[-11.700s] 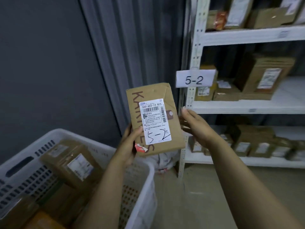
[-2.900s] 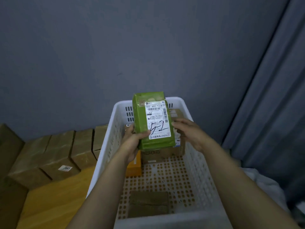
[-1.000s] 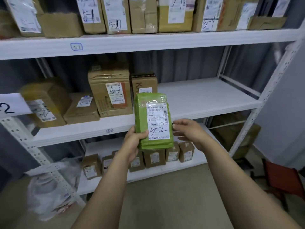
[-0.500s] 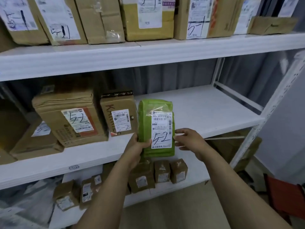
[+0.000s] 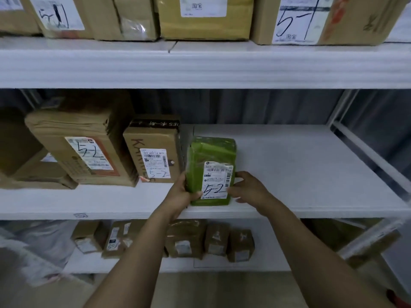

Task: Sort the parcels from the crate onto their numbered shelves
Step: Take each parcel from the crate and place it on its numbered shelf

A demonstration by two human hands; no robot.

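A green parcel (image 5: 211,156) with a white label marked 5-2 stands upright on the middle shelf (image 5: 300,165), near its front edge. My left hand (image 5: 181,193) grips its lower left side, thumb over the front. My right hand (image 5: 246,187) holds its lower right edge with the fingertips. Just left of it stands a brown KARNES box (image 5: 153,152), also marked 5-2, and further left a bigger brown box (image 5: 82,147) with the same number.
The upper shelf (image 5: 200,65) carries several boxes marked 5-1 (image 5: 311,18). Small brown cartons (image 5: 189,238) line the bottom shelf. White uprights (image 5: 364,147) close the rack's right end. A plastic bag (image 5: 33,252) lies at lower left.
I have stepped closer to the rack. The green parcel moved forward and down from in front of the shelf onto the middle shelf, right of the KARNES box. Both hands still hold it.
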